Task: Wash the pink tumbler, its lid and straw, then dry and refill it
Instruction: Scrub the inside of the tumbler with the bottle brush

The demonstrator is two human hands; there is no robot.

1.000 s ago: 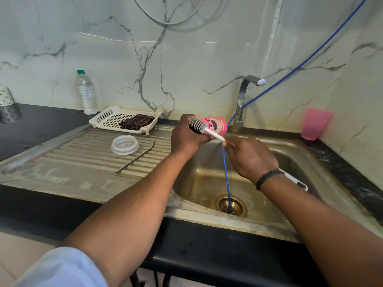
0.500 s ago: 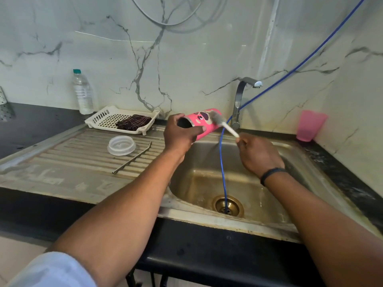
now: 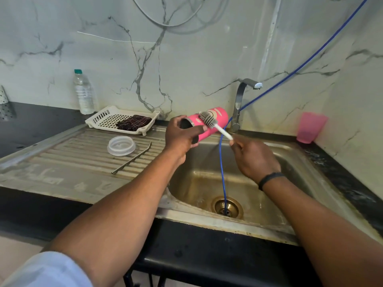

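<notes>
Left hand grips pink tumbler; right hand grips brush on its outside.

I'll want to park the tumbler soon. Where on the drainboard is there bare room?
The ribbed drainboard is bare on its left and front, between the black counter and the lid and straw. It is crowded at the back, where the white tray with the cloth and the water bottle stand.
</notes>
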